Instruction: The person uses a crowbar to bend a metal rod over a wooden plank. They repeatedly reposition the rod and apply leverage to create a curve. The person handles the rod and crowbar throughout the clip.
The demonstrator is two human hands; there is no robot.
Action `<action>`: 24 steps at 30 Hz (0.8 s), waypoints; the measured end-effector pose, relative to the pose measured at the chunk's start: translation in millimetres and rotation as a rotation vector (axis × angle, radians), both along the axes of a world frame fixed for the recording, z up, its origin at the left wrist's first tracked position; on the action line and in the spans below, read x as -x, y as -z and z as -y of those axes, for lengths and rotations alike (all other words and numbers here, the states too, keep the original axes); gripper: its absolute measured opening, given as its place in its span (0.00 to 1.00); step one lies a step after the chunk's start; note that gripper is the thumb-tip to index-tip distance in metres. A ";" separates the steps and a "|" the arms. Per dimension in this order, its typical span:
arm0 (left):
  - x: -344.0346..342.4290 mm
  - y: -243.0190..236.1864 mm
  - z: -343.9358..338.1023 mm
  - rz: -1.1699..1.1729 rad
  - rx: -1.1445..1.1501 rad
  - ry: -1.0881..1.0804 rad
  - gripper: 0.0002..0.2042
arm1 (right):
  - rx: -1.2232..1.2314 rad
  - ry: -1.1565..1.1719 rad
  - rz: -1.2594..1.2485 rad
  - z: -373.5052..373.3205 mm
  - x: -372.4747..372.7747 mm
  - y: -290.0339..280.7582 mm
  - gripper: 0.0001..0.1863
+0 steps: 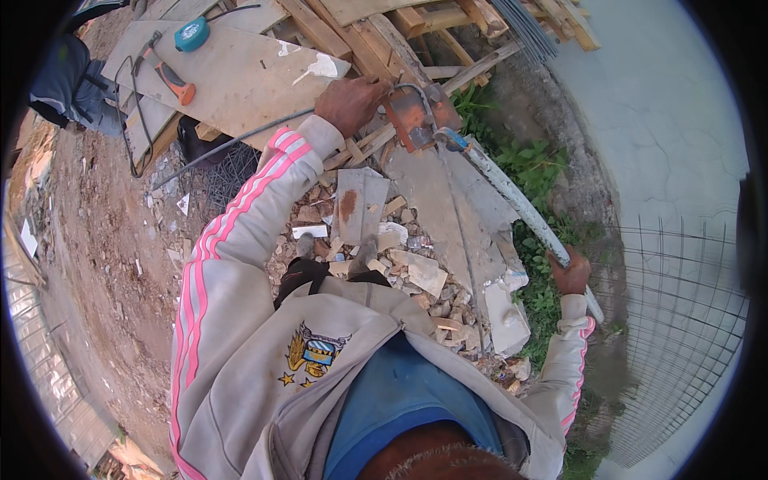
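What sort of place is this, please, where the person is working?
It looks like an outdoor construction site, though I cannot be certain. Broken rubble lies around the person's feet, rough timber is piled ahead, and a grid of steel mesh shows at the right.

From where I stand, the open-air ground is brown, stony earth (104, 248) on the left, changing to loose rubble (426, 276) at the centre, with leafy green plants (544, 166) bordering it on the right. Beyond the plants, a pale, finely cracked surface (664, 120), either wall or slab, I cannot determine which, occupies the right side, with a wire mesh (680, 320) across its lower part. Timber beams (320, 34) and a flat board (236, 84) form a rough platform at the top; soft daylight illuminates the area.
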State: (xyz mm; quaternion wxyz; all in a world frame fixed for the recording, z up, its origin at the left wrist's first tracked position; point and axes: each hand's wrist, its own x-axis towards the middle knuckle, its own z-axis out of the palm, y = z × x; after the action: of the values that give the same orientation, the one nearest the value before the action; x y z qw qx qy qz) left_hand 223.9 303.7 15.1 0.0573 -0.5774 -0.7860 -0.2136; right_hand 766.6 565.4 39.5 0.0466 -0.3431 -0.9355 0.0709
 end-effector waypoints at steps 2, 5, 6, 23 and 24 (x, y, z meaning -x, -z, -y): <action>1.0 3.9 0.5 0.000 -0.045 0.001 0.12 | -0.023 -0.057 0.011 -23.3 10.2 -5.4 0.16; -0.4 0.3 0.8 0.005 -0.030 -0.002 0.13 | -0.043 -0.139 0.023 -59.4 21.6 -9.1 0.16; -0.5 -1.1 0.8 -0.005 -0.011 -0.011 0.13 | -0.042 -0.158 0.022 -69.2 29.2 -10.7 0.16; -3.4 -7.5 2.5 0.029 -0.024 -0.026 0.13 | -0.177 -0.214 0.104 -143.7 70.1 4.5 0.14; -3.7 -8.1 2.1 0.033 -0.034 -0.025 0.13 | -0.184 -0.201 0.067 -140.1 69.7 4.5 0.14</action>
State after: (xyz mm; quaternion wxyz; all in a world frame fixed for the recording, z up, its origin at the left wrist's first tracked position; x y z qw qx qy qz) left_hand 227.6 301.5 23.2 0.0567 -0.5629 -0.7902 -0.2355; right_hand 696.9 705.5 35.0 0.0393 -0.2443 -0.9686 -0.0223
